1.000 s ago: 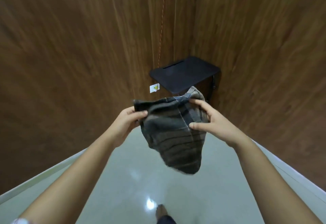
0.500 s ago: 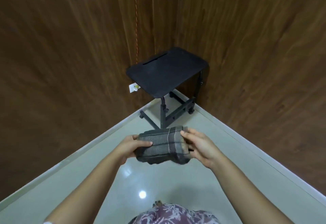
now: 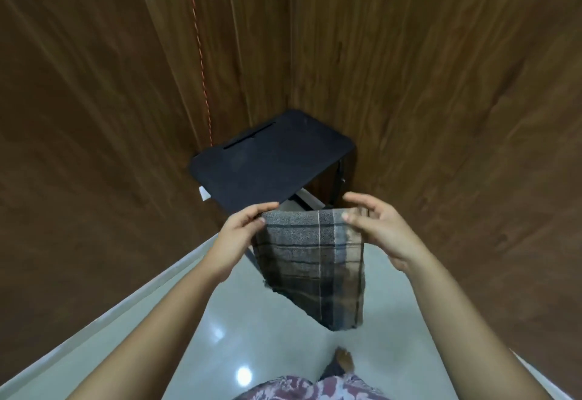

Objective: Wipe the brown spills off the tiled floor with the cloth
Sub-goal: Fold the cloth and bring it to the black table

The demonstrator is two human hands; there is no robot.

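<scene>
Down at the bottom edge of the view, a patterned garment (image 3: 315,388) and a bare foot (image 3: 344,362) show above the pale tiled floor (image 3: 252,321). The floor is glossy with light spots, and no brown spill can be made out on the part in sight.

Above it, both forearms reach forward. Half a second ago the cloth (image 3: 311,261) was a squat bundle squeezed between the two hands, low over the floor. Now it has been raised and shaken out: it hangs as one long plaid panel, clear of the tiles. The left hand (image 3: 239,229) pinches its top left corner between thumb and fingers. The right hand (image 3: 378,229) pinches the top right corner with thumb and forefinger, its other fingers loosely spread.

Wiping has likely not begun; opening the cloth looks like preparation, perhaps to refold it or find a usable face. It must come down to the floor, and the spills must be located first.

Beyond the cloth stands the small black surface (image 3: 271,163) in the corner of the wood-panelled walls (image 3: 94,116), with an orange cord (image 3: 200,53) hanging down behind it.
</scene>
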